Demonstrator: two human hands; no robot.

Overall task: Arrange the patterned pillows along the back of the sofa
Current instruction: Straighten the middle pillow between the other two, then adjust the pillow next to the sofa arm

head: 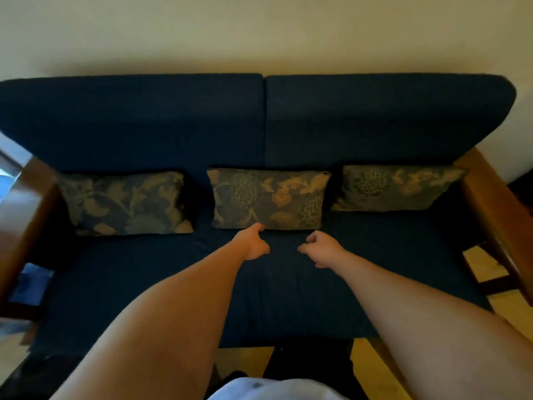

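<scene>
Three patterned pillows with a tan floral print lean along the dark blue sofa back (173, 119): the left pillow (124, 202), the middle pillow (268, 197) and the right pillow (398, 187). My left hand (252, 242) is loosely curled, its fingertips touching the lower edge of the middle pillow. My right hand (320, 248) hovers over the seat just in front of that pillow, fingers curled, holding nothing.
The blue seat cushion (288, 298) stretches toward me. Wooden armrests flank it, the left armrest (26, 215) and the right armrest (496, 203). A pale wall (259, 33) rises behind. Wooden floor (372, 368) shows below the sofa front.
</scene>
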